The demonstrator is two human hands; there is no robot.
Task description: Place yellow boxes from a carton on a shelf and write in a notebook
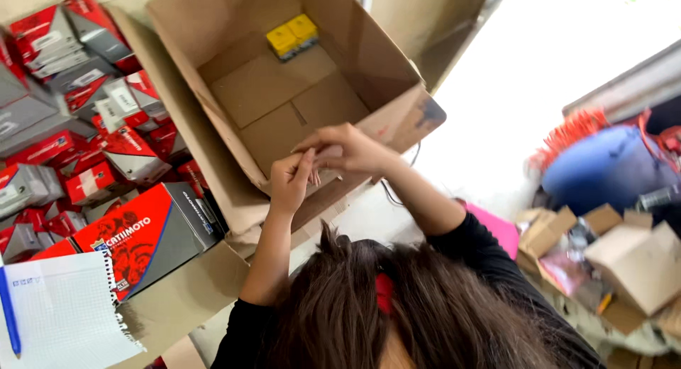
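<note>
Your left hand (291, 181) and right hand (347, 150) met at the near rim of the open carton (284, 106), fingers (306, 163) pinched narrow together; whether they held anything could not be told. Two yellow boxes (291, 35) sat side by side in the carton's far corner. Red-and-grey boxes (85, 113) lay heaped to the left, beside a squared notepad (64, 312) with a blue pen (8, 309) on it
</note>
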